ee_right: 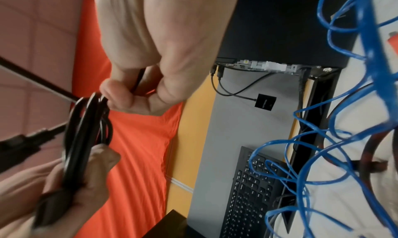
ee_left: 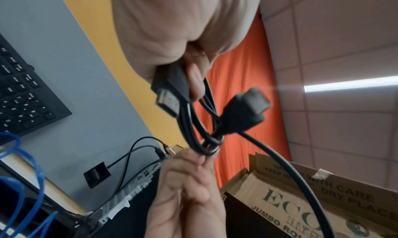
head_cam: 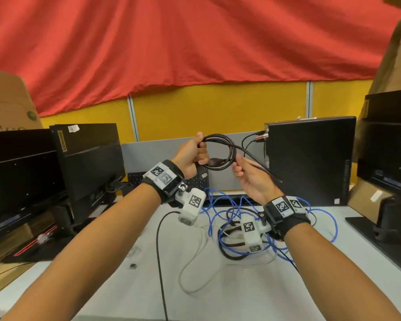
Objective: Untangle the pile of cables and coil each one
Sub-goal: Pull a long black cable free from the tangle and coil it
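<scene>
Both held above pale tabletop (head_cam: pixel 218 304): left hand (head_cam: pixel 190 156) gripping glossy round black cable coil (head_cam: pixel 220 150), right hand (head_cam: pixel 250 177) pinching its loose end. Underneath, tangled thin blue cable (head_cam: pixel 214 214), white cable (head_cam: pixel 190 265).

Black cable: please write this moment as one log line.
black cable: coiled, held above table | left hand: grips coil | right hand: pinches loops | blue cable: tangled on table

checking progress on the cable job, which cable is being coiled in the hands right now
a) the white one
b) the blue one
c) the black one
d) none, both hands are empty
c: the left hand grips the loops of the black cable and the right hand pinches its strand, while the blue cable and white cable lie on the table.
</scene>
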The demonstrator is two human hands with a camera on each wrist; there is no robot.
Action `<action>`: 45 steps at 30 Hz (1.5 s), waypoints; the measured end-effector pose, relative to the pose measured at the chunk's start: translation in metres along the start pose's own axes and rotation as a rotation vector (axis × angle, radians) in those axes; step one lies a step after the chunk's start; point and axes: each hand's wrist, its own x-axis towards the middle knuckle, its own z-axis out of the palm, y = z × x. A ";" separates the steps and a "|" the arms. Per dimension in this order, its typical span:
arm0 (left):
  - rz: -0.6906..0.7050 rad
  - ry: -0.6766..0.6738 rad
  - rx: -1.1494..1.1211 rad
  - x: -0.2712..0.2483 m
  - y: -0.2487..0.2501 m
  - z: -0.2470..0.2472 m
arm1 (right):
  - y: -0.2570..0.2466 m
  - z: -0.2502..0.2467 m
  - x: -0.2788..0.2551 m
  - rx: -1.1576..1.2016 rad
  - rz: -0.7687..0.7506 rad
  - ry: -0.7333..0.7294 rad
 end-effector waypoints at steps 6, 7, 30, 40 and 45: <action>0.108 0.053 -0.004 0.002 -0.005 0.007 | 0.006 0.006 0.000 -0.001 0.018 -0.094; 0.122 0.040 0.001 0.002 -0.005 0.008 | 0.009 0.006 0.001 -0.021 0.021 -0.092; 0.350 0.043 1.126 0.013 0.037 -0.019 | 0.000 -0.039 -0.023 -1.250 0.297 -0.072; 0.303 -0.163 1.793 0.025 -0.020 -0.034 | 0.012 0.027 -0.003 -1.230 -0.070 -0.001; 0.265 -0.193 1.738 0.026 -0.040 -0.033 | 0.024 0.028 -0.005 -1.335 -0.187 0.085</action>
